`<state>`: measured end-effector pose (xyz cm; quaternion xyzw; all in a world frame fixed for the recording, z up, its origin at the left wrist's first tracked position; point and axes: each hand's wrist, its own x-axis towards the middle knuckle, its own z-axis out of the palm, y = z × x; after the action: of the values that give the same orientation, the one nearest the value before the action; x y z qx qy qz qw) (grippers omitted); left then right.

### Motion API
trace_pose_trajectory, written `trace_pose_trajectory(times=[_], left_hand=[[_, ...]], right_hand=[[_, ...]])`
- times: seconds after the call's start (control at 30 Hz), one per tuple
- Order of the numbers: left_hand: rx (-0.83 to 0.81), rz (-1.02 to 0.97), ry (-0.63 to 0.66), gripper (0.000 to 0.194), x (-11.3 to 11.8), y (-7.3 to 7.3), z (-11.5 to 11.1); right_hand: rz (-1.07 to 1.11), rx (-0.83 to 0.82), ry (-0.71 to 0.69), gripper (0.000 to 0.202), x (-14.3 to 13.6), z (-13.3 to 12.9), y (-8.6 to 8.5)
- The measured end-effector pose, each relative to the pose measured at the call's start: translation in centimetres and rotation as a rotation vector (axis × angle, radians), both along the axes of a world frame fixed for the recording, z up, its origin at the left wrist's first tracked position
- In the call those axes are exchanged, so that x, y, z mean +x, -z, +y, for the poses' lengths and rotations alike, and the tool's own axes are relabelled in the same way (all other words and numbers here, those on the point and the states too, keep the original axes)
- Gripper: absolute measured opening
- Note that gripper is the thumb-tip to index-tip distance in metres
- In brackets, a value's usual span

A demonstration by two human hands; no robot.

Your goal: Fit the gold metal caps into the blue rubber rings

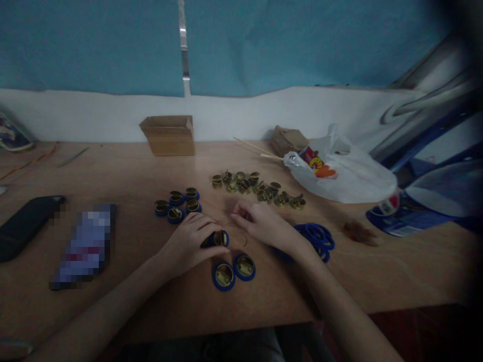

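My left hand rests on the table, its thumb and fingers closed round a brass cup-shaped piece with a blue ring. To its right, my right hand hovers low with curled fingers; whatever it may hold is hidden. Just in front of me lie two brass pieces in blue rings. Several more ringed pieces sit together beyond my left hand. Bare brass pieces are spread beyond my right hand. Loose blue rings lie in a heap beside my right forearm, partly covered by it.
An open cardboard box stands by the wall. On the right are a white plastic bag, a crumpled brown packet, a blue container and a brown tuft. A black phone and a blurred-out rectangular item lie left.
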<state>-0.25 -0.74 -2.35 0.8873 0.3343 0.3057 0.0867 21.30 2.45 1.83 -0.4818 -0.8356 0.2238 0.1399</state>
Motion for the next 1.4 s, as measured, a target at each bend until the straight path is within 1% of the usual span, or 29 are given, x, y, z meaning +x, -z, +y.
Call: trace_pose_trajectory(times=[0.17, 0.27, 0.37, 0.43, 0.5, 0.6, 0.7, 0.8, 0.9, 0.97, 1.03, 1.13, 1.23, 1.3, 1.4], left_hand=[[-0.068, 0.016, -0.046, 0.022, 0.1, -0.2, 0.0], [-0.106, 0.030, -0.063, 0.028, 0.2, -0.6, -0.3], [-0.126, 0.089, -0.084, 0.027, 0.1, -1.1, -0.5], [-0.116, 0.115, -0.111, 0.023, -0.1, -1.2, -0.5], [-0.091, 0.126, -0.145, 0.020, -0.2, -1.2, -0.4], [-0.049, 0.140, -0.195, 0.018, -0.4, -0.9, -0.1], [-0.030, 0.130, -0.234, 0.018, -0.5, -0.9, 0.0], [-0.006, 0.040, -0.301, 0.021, -1.0, -1.3, 0.2], [0.020, -0.113, -0.409, 0.023, -1.9, -1.9, 0.7], [0.023, -0.215, -0.500, 0.025, -2.6, -2.4, 1.0], [-0.001, -0.290, -0.578, 0.027, -3.2, -3.0, 1.3], [-0.045, -0.335, -0.672, 0.028, -3.6, -3.5, 1.5], [-0.073, -0.348, -0.674, 0.029, -3.6, -3.5, 1.5], [-0.083, -0.339, -0.624, 0.029, -3.4, -3.3, 1.5], [-0.059, -0.296, -0.521, 0.027, -2.9, -2.9, 1.2]], right_hand=[[0.029, 0.072, 0.101, 0.015, 1.2, 0.4, -1.1], [0.102, 0.158, 0.207, 0.019, 2.4, 0.5, -2.3], [0.189, 0.235, 0.322, 0.024, 3.8, -0.3, -3.4], [0.199, 0.268, 0.349, 0.024, 4.3, -1.4, -3.9], [0.125, 0.273, 0.342, 0.020, 4.5, -2.9, -4.0], [-0.052, 0.213, 0.301, 0.015, 4.3, -4.9, -3.7], [-0.220, 0.144, 0.296, 0.013, 4.2, -5.4, -3.4], [-0.402, 0.150, 0.352, 0.015, 4.1, -3.9, -3.6], [-0.547, 0.193, 0.372, 0.021, 3.9, -1.1, -3.8], [-0.589, 0.168, 0.421, 0.028, 3.5, 0.8, -3.7], [-0.594, 0.154, 0.476, 0.029, 3.1, 2.3, -3.2], [-0.582, 0.143, 0.551, 0.030, 2.5, 3.5, -2.2], [-0.567, 0.134, 0.608, 0.033, 2.5, 3.6, -1.5], [-0.559, 0.135, 0.630, 0.033, 2.7, 3.4, -1.3], [-0.549, 0.139, 0.612, 0.032, 2.9, 3.1, -1.4]])
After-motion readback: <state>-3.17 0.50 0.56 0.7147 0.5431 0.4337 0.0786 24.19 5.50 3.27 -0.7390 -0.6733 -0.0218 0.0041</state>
